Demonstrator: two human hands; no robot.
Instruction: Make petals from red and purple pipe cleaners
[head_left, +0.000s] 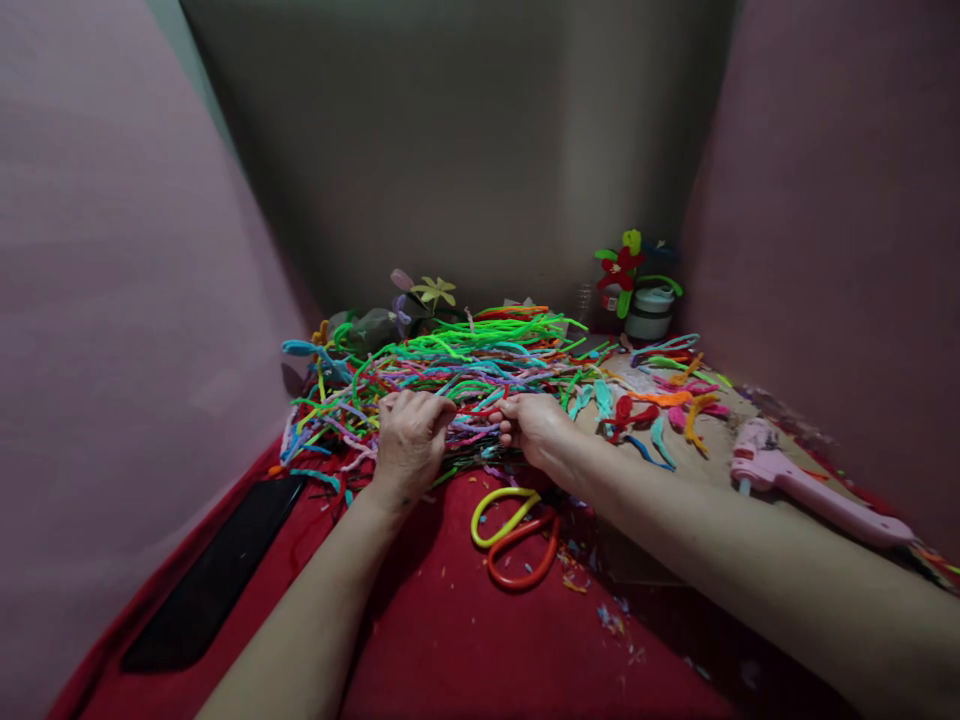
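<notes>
While both hands [411, 430] [534, 425] pinch it, a red stem [478, 411] — slender — lies between; scissors [516, 540] nearby.

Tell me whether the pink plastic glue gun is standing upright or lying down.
The pink glue gun is lying down: its handle stretches out sideways, low over the brown cardboard sheet.

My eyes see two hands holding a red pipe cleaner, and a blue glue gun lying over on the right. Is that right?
Not quite: the glue gun is pink, not blue, as the head view shows. The rest is right: it lies on the right, and the left hand and right hand hold a red pipe cleaner.
</notes>
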